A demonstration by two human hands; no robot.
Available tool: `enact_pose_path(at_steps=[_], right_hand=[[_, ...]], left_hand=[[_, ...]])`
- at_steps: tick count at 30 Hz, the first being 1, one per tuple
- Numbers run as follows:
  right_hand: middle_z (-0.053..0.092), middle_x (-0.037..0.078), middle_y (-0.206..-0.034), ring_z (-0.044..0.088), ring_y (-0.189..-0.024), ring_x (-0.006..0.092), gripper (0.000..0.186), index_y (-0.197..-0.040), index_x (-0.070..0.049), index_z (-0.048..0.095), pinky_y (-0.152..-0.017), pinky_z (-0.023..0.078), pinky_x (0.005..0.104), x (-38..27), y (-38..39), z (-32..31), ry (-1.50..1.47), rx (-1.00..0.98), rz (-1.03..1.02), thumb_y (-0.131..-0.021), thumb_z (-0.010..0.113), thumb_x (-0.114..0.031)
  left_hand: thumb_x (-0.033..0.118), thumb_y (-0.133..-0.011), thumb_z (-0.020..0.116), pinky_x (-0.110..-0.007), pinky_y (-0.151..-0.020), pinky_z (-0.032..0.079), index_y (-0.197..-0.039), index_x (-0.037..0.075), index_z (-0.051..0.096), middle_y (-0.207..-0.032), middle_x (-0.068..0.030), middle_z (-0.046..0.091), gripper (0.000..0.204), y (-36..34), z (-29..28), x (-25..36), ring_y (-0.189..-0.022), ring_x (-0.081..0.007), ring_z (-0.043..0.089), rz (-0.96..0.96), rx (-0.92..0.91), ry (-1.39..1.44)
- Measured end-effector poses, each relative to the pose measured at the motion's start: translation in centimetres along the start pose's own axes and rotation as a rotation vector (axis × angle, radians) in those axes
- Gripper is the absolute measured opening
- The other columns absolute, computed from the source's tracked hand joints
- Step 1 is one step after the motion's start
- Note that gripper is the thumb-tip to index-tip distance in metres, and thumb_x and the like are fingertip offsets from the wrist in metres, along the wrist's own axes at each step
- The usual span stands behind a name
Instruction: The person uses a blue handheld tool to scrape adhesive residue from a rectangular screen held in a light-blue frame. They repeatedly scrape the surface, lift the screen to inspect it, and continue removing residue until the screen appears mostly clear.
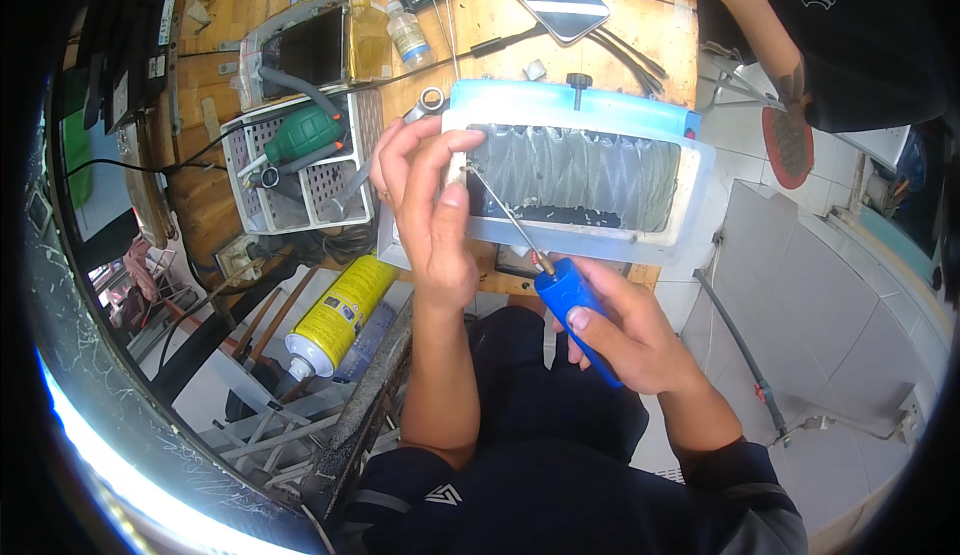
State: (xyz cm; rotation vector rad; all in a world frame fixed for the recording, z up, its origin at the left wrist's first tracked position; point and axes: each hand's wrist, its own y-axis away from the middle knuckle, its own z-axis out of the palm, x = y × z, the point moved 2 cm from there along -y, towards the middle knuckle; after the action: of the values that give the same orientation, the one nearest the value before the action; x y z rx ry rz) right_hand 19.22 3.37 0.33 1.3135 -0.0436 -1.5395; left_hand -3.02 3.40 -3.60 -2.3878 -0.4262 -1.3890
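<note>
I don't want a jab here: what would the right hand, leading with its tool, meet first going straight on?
Up and to the left, the blue-handled tool in the right hand would probably meet the panel's white border first, with the left hand just beyond; depth is unclear.

Rect. white-framed panel point(688, 190), long side running L–R, lies at slight tilt on translucent light-blue plate point(500, 100) at near edge of wooden counter point(655, 40). Streaky grey layer point(600, 170) covers most of its face; dark strip w/ pale bits shows along lower edge. Blue-handled tool point(563, 293) w/ thin straight metal rod points up-L, tip over panel's L end; contact unclear.
</note>
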Motion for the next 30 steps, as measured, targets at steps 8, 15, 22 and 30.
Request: enact_pose_path(at_steps=[8,15,22,30], right_hand=[[0.066,0.011,-0.098,0.066,-0.072,0.0145,0.058,-0.154,0.002,0.042,-0.066,0.056,0.0307,0.0,0.1,-0.1,0.014,0.009,-0.002,-0.109,0.059,-0.029],[0.067,0.012,-0.099,0.067,-0.072,0.0148,0.058,-0.154,0.003,0.041,-0.066,0.057,0.0311,0.2,0.0,-0.1,0.018,-0.005,-0.004,-0.109,0.059,-0.029],[0.068,0.013,-0.099,0.067,-0.072,0.0149,0.059,-0.155,0.003,0.041,-0.066,0.056,0.0309,0.1,0.0,0.2,0.012,0.010,0.009,-0.109,0.059,-0.028],[0.067,0.012,-0.103,0.067,-0.075,0.0136,0.060,-0.157,0.002,0.039,-0.069,0.057,0.0286,-1.2,0.7,0.2,-0.051,-0.030,0.118,-0.108,0.057,-0.028]], left_hand=[[0.013,-0.086,0.064,-0.053,-0.123,0.019,-0.110,0.013,0.074,-0.136,-0.0144,0.055,0.026,-0.5,0.1,-0.8,-0.144,-0.0393,0.034,0.006,-0.009,-0.062],[0.017,-0.097,0.064,-0.052,-0.122,0.021,-0.107,0.013,0.075,-0.132,-0.0130,0.057,0.015,-0.7,0.4,-0.9,-0.142,-0.0378,0.036,-0.008,0.019,-0.095],[0.015,-0.091,0.056,-0.052,-0.123,0.021,-0.115,0.009,0.074,-0.134,-0.0145,0.056,0.030,0.1,0.4,-0.7,-0.143,-0.0384,0.035,-0.040,0.015,0.045],[0.014,-0.077,0.057,-0.052,-0.124,0.021,-0.117,0.008,0.072,-0.138,-0.0171,0.053,0.043,0.3,0.5,-0.9,-0.145,-0.0400,0.033,-0.027,-0.008,0.059]])
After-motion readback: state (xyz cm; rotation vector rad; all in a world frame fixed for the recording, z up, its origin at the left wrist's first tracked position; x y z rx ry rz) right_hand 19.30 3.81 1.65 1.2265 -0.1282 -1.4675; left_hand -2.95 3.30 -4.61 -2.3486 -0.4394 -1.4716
